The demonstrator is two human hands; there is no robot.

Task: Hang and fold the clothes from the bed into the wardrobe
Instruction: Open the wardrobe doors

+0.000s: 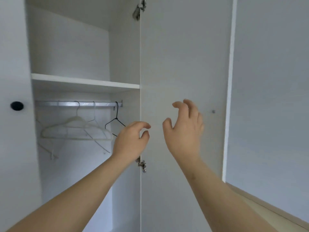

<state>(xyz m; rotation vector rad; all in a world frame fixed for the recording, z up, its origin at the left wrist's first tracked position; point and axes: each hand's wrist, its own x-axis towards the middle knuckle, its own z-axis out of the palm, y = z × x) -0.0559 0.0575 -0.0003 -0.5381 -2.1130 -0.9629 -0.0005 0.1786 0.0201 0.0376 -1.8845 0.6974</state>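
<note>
The white wardrobe stands open in front of me, with a shelf (83, 82) above a metal hanging rail (78, 104). Several bare white hangers (73, 127) and one black wire hanger (115, 123) hang from the rail. No clothes are in view. My left hand (131, 139) is raised at the hinge edge of the open right door (184, 64), fingers loosely curled and holding nothing. My right hand (184, 128) is lifted in front of that door's inner face, fingers spread and bent, empty.
The left door carries a round black knob (16, 106). Hinges (142, 165) sit on the right door's edge below my left hand, and another hinge (139, 9) is at the top. A pale wall (270, 81) and a wooden edge (267, 206) lie to the right.
</note>
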